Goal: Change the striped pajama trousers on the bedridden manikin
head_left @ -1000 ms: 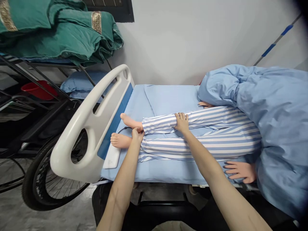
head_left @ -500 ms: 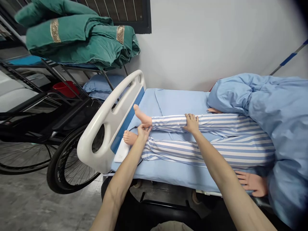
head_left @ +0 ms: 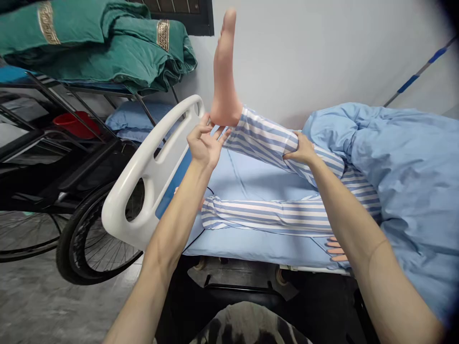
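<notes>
A smooth, plastic-looking mannequin lies on the bed in blue-and-white striped trousers. One of its legs (head_left: 263, 138) is raised off the mattress, bent at the knee, and its bare foot (head_left: 224, 81) points upward. My left hand (head_left: 206, 145) cups the heel from below, palm up, with the fingers partly spread around it. Near the knee, my right hand (head_left: 303, 149) grips the striped leg, thumb on the near side. The other leg (head_left: 254, 215) lies flat on the sheet; my left forearm covers most of its foot. Part of the mannequin's hand (head_left: 336, 250) shows beside my right forearm.
A white bed end board (head_left: 118, 200) stands at the left, with a wheelchair wheel (head_left: 77, 248) close beyond it. A rumpled blue quilt (head_left: 405, 167) covers the mannequin's upper part. Folded green bedding (head_left: 143, 57) sits on a rack behind. A thin black cable (head_left: 193, 240) crosses the sheet.
The far leg has risen from the mattress, its foot now well above the bed, and its knee has bent. Both my hands have moved up with it, the right one slightly rightward.
</notes>
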`<state>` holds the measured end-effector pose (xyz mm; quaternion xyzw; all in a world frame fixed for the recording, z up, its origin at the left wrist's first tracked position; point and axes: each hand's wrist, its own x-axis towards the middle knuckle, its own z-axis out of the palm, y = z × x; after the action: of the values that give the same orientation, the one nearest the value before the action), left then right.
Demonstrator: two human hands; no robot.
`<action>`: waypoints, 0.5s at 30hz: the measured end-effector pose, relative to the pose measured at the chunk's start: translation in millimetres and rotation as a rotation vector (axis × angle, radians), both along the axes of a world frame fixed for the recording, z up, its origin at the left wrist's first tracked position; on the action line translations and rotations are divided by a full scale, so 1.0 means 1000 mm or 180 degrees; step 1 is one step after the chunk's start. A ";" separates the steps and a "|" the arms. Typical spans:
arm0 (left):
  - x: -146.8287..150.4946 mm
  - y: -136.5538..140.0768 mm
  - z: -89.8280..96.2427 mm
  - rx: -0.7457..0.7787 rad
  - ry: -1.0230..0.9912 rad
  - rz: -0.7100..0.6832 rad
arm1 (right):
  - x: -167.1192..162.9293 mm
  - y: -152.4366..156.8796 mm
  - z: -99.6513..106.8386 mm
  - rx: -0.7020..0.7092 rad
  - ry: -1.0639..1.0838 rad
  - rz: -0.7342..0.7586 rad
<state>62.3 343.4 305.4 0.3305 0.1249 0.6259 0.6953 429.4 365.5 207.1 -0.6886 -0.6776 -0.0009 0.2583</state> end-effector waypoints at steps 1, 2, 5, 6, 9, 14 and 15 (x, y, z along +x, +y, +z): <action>0.004 -0.001 0.005 0.0090 -0.0051 0.0003 | 0.003 -0.003 0.006 0.0010 0.0071 0.0007; 0.007 -0.002 0.008 0.0159 -0.0082 0.0027 | 0.005 -0.005 0.010 0.0008 0.0134 -0.0002; 0.008 -0.003 0.003 0.0309 0.0004 0.0016 | 0.001 -0.010 0.013 -0.0014 0.0204 -0.0035; 0.005 -0.003 -0.003 0.0302 0.0040 0.0017 | -0.002 -0.010 0.009 -0.0022 0.0184 -0.0034; -0.011 0.000 -0.031 0.0034 0.0078 0.0078 | -0.019 -0.008 -0.012 -0.0065 0.0046 -0.0063; -0.034 0.010 -0.099 -0.0576 0.0249 0.0341 | -0.053 -0.003 -0.060 -0.0300 -0.0285 -0.0224; -0.035 0.012 -0.113 -0.0642 0.0402 0.0448 | -0.059 -0.002 -0.068 -0.0327 -0.0351 -0.0236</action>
<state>26.8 355.6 192.7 0.2881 0.2536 0.6353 0.6701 370.7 363.0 138.6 -0.7244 -0.6640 -0.0136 0.1847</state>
